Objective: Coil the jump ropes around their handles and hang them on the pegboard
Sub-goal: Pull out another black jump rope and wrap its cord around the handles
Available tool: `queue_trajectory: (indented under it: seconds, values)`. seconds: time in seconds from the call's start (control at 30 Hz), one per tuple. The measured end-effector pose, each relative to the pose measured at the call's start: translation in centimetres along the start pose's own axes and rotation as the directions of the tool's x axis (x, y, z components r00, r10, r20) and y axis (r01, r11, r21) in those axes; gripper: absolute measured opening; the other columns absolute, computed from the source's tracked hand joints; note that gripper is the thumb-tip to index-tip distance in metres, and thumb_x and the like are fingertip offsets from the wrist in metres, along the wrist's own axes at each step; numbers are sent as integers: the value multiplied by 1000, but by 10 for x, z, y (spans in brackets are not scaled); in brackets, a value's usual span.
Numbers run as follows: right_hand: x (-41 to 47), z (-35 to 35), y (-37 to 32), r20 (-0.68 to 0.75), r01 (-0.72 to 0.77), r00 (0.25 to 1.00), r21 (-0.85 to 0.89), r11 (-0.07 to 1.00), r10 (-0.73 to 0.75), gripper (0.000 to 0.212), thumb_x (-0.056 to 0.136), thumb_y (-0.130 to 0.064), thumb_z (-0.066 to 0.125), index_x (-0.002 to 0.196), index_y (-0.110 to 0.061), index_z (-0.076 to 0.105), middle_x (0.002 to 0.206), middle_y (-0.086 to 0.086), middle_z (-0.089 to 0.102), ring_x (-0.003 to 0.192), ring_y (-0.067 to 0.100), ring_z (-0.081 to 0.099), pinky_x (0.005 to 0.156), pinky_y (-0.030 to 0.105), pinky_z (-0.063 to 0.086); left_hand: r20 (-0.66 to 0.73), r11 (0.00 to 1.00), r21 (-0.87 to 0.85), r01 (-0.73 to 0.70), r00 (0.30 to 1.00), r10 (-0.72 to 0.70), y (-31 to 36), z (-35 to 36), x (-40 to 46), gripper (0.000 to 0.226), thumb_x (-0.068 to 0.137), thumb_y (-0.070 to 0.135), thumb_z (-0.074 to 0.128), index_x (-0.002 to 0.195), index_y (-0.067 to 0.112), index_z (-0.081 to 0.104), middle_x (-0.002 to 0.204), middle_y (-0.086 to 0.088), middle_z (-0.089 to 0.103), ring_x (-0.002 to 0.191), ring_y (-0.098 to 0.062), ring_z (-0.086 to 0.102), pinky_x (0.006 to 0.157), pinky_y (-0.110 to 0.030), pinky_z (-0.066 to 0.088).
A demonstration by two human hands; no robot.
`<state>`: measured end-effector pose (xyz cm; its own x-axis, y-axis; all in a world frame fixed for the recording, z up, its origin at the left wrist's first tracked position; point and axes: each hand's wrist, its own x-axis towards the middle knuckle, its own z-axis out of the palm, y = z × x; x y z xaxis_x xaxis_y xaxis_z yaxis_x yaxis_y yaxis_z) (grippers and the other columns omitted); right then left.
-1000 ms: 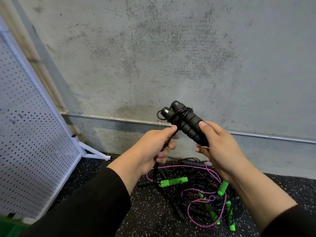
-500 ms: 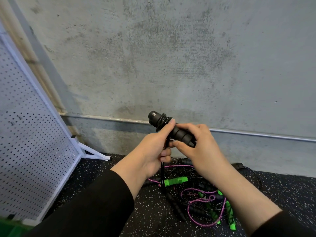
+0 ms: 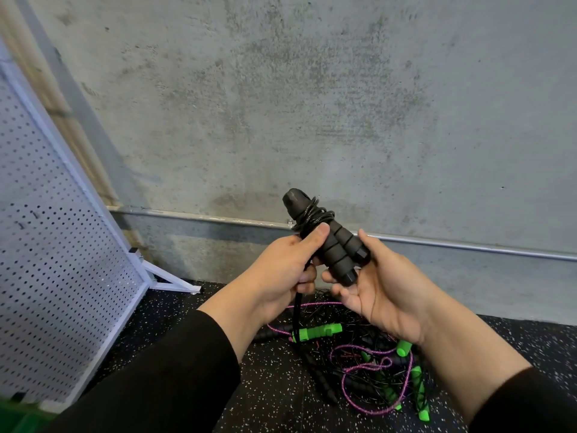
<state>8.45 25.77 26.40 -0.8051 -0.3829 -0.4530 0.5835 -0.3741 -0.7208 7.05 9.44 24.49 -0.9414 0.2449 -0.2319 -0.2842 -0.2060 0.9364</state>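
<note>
grey concrete wall (image 3: 343,104), speckled black floor (image 3: 268,385), metal conduit (image 3: 468,246).

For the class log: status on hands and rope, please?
Left hand grips cord and handles. Right hand cups handle ends. Cord partly wound, tail hanging. Rope pile on floor; pegboard left.

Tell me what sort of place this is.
Likely a gym or its storage corner: speckled rubber floor, bare concrete wall, a white pegboard, and a pile of jump ropes.

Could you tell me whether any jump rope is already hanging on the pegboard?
No, the pegboard shows only bare holes, while the black handles are in both hands.
</note>
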Motion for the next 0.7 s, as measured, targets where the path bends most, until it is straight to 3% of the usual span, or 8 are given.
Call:
queue_trajectory:
  seconds: [0.1, 0.3, 0.47, 0.57, 0.7]
  values:
    - [1, -1, -2, -4, 31, 1000, 1, 1000, -31, 50, 102, -48, 44, 121, -6, 63, 80, 21, 63, 55, 21, 55, 44, 22, 50, -19, 999, 45, 24, 1000, -23, 0, -4, 1, 38, 93, 53, 64, 85, 17, 58, 71, 3, 49, 50, -7, 28, 44, -21, 26]
    - [8, 1, 2, -161, 264, 950, -46, 963, -268, 34, 103, -34, 52, 114, -4, 64, 83, 18, 66, 62, 20, 58, 53, 25, 52, -76, 989, 125, 74, 995, -64, 1, -6, 1, 46, 92, 58, 63, 100, 13, 67, 63, 6, 48, 46, -7, 26, 40, -21, 23]
    - [11, -4, 0, -234, 387, 859, -283, 877, -455, 25, 104, -27, 53, 104, -8, 70, 96, 15, 61, 70, 21, 53, 67, 32, 50, -71, 984, 143, 103, 993, -94, 2, -5, 0, 51, 95, 55, 61, 115, 9, 71, 63, 7, 49, 45, -7, 25, 41, -21, 21]
    - [13, -6, 4, -213, 423, 804, -452, 785, -556, 20, 103, -26, 57, 100, -15, 73, 93, 11, 62, 70, 19, 53, 70, 35, 51, -52, 978, 153, 142, 989, -135, 2, -4, -1, 52, 97, 52, 60, 119, 6, 68, 63, 6, 52, 46, -8, 23, 41, -20, 21]
    - [16, -8, 5, -201, 424, 751, -584, 692, -629, 13, 100, -25, 61, 98, -26, 74, 90, 5, 63, 71, 15, 58, 85, 42, 57, -60, 976, 135, 170, 985, -163, 2, -6, -1, 60, 95, 55, 61, 120, 0, 66, 64, 5, 52, 45, -8, 23, 40, -20, 21]
